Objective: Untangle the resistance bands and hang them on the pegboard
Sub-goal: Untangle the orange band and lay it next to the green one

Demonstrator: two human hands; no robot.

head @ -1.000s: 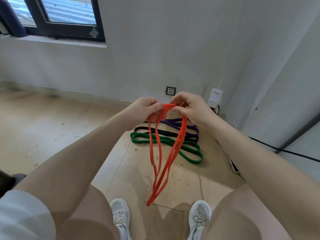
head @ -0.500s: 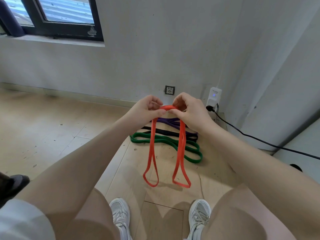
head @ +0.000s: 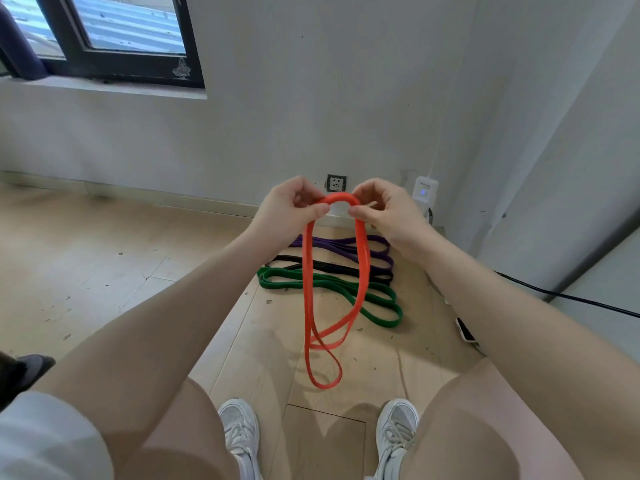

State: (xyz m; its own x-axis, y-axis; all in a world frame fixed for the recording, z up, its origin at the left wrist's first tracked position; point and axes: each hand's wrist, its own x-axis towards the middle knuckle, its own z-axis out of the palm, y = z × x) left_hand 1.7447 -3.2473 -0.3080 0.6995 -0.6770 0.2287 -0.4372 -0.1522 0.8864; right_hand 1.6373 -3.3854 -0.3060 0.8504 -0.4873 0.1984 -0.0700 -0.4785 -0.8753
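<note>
An orange resistance band (head: pixel 307 289) hangs in front of me, pinched at its top by both hands. My left hand (head: pixel 289 207) grips the left side of the arch and my right hand (head: pixel 388 213) grips the right side. The band's strands drop down and cross near the floor, ending in a small loop. On the wooden floor beyond lie a green band (head: pixel 377 303), a black band (head: pixel 346 270) and a purple band (head: pixel 341 244), laid side by side near the wall. No pegboard is in view.
A wall socket (head: pixel 337 183) and a white plugged-in device (head: pixel 425 192) sit low on the wall, with a black cable (head: pixel 568 296) running right. A phone (head: pixel 465 330) lies on the floor at right. My two white shoes (head: pixel 239 431) stand below. A window (head: pixel 104 36) is at upper left.
My hands have lifted slightly and spread the band's top into an arch. The two separate hanging loops have merged into one long crossed loop that reaches lower.
</note>
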